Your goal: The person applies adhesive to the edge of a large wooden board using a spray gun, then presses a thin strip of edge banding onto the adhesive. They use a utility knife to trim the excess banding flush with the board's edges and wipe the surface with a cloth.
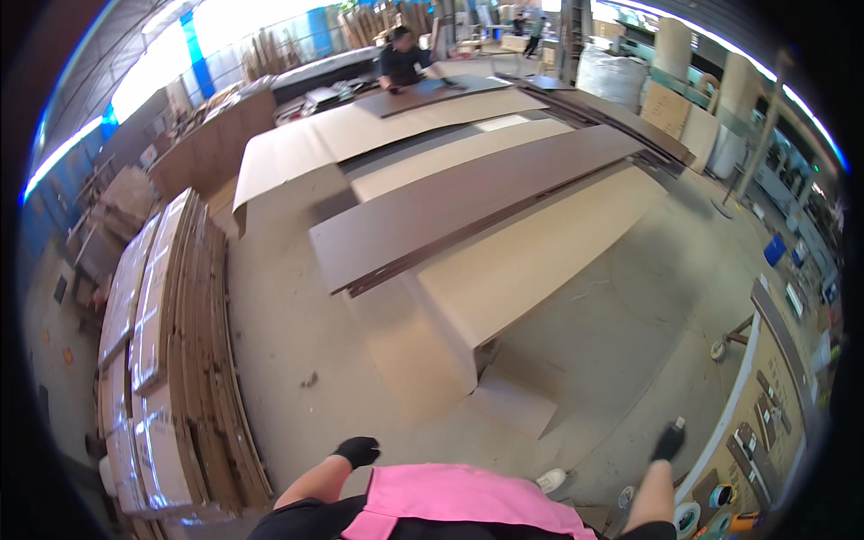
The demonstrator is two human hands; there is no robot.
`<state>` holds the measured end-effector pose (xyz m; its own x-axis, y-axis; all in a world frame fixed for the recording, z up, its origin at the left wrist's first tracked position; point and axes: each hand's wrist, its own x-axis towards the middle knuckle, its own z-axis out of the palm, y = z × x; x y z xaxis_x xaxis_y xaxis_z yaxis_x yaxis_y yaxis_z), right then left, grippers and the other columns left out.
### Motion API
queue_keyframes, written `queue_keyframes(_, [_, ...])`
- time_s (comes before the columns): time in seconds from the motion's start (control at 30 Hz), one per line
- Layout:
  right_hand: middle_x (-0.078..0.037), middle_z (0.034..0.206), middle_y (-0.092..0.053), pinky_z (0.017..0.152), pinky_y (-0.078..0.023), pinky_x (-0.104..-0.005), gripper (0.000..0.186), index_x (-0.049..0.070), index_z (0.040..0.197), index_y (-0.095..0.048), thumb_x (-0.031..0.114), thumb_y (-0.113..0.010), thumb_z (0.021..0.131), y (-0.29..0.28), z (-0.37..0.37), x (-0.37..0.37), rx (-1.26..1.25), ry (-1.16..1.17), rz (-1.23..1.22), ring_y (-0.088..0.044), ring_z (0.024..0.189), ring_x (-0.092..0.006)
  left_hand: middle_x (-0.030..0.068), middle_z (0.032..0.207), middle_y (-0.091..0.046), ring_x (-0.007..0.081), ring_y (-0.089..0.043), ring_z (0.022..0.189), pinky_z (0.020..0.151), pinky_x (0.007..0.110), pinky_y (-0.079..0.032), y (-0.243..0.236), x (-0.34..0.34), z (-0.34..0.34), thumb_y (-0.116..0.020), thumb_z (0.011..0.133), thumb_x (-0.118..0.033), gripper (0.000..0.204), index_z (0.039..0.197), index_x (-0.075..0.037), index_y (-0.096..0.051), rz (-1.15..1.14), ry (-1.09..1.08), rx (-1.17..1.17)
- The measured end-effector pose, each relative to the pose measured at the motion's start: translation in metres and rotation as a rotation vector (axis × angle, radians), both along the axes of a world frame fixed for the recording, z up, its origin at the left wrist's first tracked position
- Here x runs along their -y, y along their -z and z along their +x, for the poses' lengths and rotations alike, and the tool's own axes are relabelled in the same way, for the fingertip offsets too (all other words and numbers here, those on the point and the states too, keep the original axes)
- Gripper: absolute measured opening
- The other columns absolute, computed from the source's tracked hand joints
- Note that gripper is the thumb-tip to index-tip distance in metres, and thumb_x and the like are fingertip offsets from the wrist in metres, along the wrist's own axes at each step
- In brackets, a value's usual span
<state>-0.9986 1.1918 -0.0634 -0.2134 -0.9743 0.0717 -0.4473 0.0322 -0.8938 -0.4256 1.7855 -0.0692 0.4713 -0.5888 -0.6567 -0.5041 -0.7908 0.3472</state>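
Note:
My left hand [358,451], in a black glove, hangs over the floor at the lower left. Its fingers are too dark and small to read, and I see nothing in it. Farther right, my right hand [669,443] is also gloved in black, with a small pale piece [680,422] at its closed fingers, too small to name. Neither hand touches the long dark brown panels [477,202] ahead. Those lie stacked across wide cardboard sheets [540,261]. One bent cardboard flap [513,396] droops toward the floor. The right hand is nearest a work table [729,396].
Strapped flat cartons [148,351] stand stacked at the left. Behind the panels, a person [402,61] in dark clothes leans over another dark panel [432,94]. Tape rolls [687,519] and dark strips lie on the right table, which has a caster [717,350].

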Motion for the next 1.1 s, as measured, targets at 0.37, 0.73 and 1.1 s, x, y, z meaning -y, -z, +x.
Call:
queue_keyframes(0.37, [-0.009, 0.067, -0.061, 0.055, -0.049, -0.032, 0.013, 0.003, 0.083, -0.063, 0.015, -0.061, 0.083, -0.013, 0.532, -0.201, -0.188, -1.133, -0.117, -0.058, 0.055, -0.0156, 0.0199, 0.094, -0.066, 0.0372, -0.063, 0.09, 0.077, 0.047, -0.05, -0.017, -0.234, -0.002, -0.054, 0.081, -0.032, 0.028, 0.085, -0.008, -0.068, -0.077, -0.482, 0.038])
queue_keyframes(0.73, [-0.004, 0.064, -0.059, 0.043, -0.043, -0.0278, 0.004, 0.007, 0.084, -0.06, 0.008, -0.06, 0.08, -0.03, 0.773, -0.263, 0.281, -0.841, 0.729, -0.056, 0.049, -0.0139, 0.0183, 0.095, -0.066, 0.0362, -0.063, 0.091, 0.079, 0.043, -0.05, -0.027, -0.194, 0.194, -0.057, 0.083, -0.032, 0.03, 0.097, -0.007, -0.065, -0.485, -0.485, 0.137])
queue_keyframes(1.1, [-0.006, 0.064, -0.058, 0.04, -0.043, -0.0273, 0.015, 0.005, 0.082, -0.055, 0.017, -0.064, 0.085, -0.033, 0.894, -0.247, 0.191, -0.592, 0.789, -0.055, 0.046, -0.015, 0.0183, 0.111, -0.062, 0.0321, -0.061, 0.103, 0.088, 0.037, -0.048, -0.101, -0.057, 0.498, -0.06, 0.087, -0.02, 0.033, 0.115, -0.002, -0.06, -0.655, -0.573, 0.244])
